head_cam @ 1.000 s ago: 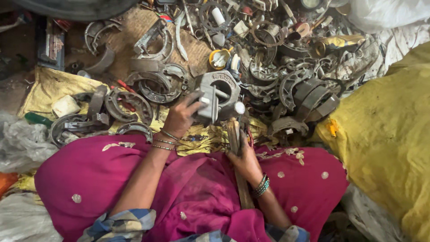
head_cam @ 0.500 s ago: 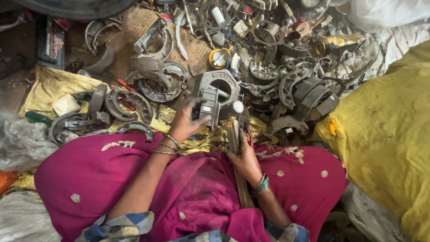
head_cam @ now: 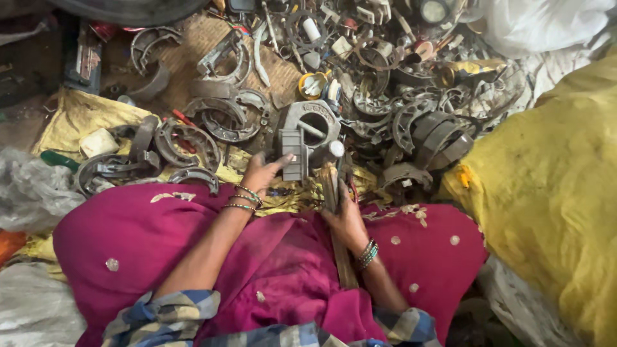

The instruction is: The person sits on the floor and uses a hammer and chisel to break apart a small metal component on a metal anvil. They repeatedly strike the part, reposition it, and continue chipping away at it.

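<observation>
I sit with magenta cloth over my knees in front of a heap of scrap metal. My left hand point(head_cam: 262, 173) grips the ribbed lower end of a grey cast-metal housing point(head_cam: 308, 132) with a round opening and a bar across it. My right hand point(head_cam: 345, 215) is closed around a wooden handle point(head_cam: 337, 238) that stands upright between my knees; its top end sits just below the housing. Bangles circle both wrists.
Curved brake shoes point(head_cam: 186, 141) lie in clusters left and right of the housing. Small parts and rings point(head_cam: 360, 38) fill the back. A yellow sack point(head_cam: 553, 193) bulges at the right, grey plastic bags point(head_cam: 29, 186) at the left, a woven mat point(head_cam: 193, 45) beyond.
The housing has shifted slightly in my left hand, turning so its ribbed end faces me more. My right hand stays on the wooden handle.
</observation>
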